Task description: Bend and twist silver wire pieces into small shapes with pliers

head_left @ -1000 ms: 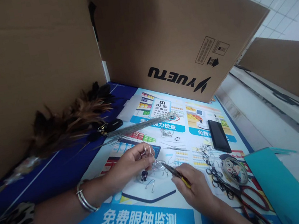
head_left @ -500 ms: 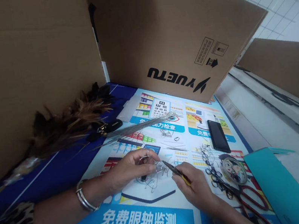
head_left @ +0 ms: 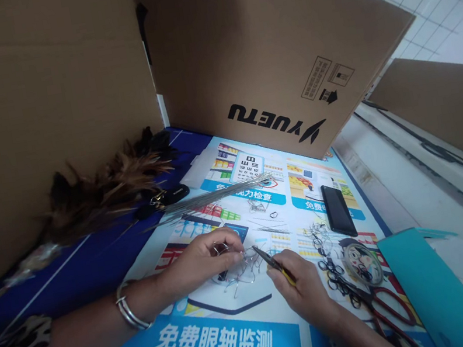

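Observation:
My left hand (head_left: 210,255) is closed, thumb and fingers pinching a tangled piece of thin silvery wire (head_left: 245,269) with clear parts in it. Bent wire ends hang below the fingers, over the printed mat. A small dark piece shows under the thumb; what it is I cannot make out. In my right hand (head_left: 300,280) is a pair of pliers (head_left: 273,261) with dark pointed jaws and yellow-black handles. The jaw tips point up and left, close to the wire's right side; whether they grip a strand is too small to tell.
A bundle of straight wires (head_left: 221,194) lies beyond my left hand, beside brown feathers (head_left: 105,188). To the right are a black phone-like slab (head_left: 338,211), black rings (head_left: 332,275), a round clear container (head_left: 363,264), red-handled scissors (head_left: 391,306) and a teal box (head_left: 441,286). Cardboard panels (head_left: 273,54) stand behind.
My left fingers have shifted slightly on the wire piece, and its loose strands hang differently. The pliers have moved very slightly, still beside the wire.

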Motion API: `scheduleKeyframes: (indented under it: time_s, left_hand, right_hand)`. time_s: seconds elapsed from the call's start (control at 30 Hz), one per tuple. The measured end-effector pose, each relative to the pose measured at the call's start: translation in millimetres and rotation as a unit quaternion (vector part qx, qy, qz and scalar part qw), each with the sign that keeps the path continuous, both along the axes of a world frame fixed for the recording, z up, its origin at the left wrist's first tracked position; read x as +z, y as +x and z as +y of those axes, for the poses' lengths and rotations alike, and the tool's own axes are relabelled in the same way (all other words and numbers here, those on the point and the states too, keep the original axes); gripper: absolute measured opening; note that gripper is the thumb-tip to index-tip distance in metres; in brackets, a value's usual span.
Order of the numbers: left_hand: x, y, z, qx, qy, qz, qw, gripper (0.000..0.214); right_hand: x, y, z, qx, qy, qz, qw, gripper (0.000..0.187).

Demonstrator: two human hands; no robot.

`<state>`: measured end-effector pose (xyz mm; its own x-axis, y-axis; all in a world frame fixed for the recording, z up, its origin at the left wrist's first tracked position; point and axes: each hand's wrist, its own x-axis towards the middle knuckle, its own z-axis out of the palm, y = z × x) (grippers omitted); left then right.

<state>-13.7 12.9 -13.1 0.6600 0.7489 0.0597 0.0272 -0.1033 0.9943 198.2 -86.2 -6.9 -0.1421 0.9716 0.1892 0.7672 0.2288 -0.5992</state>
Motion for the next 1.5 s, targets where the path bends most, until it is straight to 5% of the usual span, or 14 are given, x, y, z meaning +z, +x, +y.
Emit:
scheduleKeyframes:
  time_s: [0.8, 1.5]
  left_hand:
    - [2.4, 0.5, -4.3, -0.013, -0.009, -0.004, 1.000, 0.007]
    - [1.5, 0.2, -3.3, -0.049, -0.022, 0.026, 0.998, 0.011]
  right_hand:
    - [-0.3, 0.1, 0.2, 0.007, 0.001, -0.024, 1.000, 0.014]
    - [-9.7, 6.0, 0.7, 0.007, 0.090, -0.100, 0.991, 0.010]
